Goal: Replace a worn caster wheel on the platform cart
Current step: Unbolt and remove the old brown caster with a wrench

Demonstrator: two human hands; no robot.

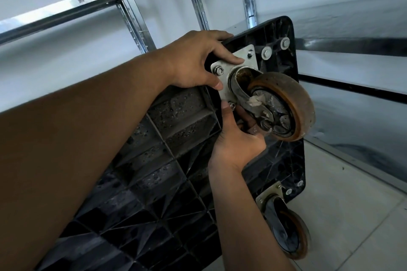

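The platform cart (176, 138) stands tipped up on edge, its black ribbed underside facing us and filling the ctr and lower left of the frame. The worn caster wheel (293, 103) sits right of ctr. Its brown tread is scuffed, there's pale gunk stuck round the hub, and the swivel looks rusty. It's bolted to the cart by a grey mounting plate (237, 66). The left hand (193, 59) comes in from the left edge on a long forearm. Its fingers curl over the cart's upper rim, w/ one finger and the thumb laid flat on the plate, so it grips the cart there. The right hand (237, 145) comes up from the btm of the frame, just under the wheel. Its thumb and a fingertip close on the lower nut (232, 106) at the plate's btm corner, and the other fingers are tucked behind the fork. Two more nuts (218, 70) show on the plate's upper corners. A pair of washered bolt heads (266, 52) sit near the cart's top right corner. A second caster (290, 233) hangs at lower right, above the pale tiled floor (352, 204). Metal shelving uprights (130, 6) run across the top of the frame, behind the cart.
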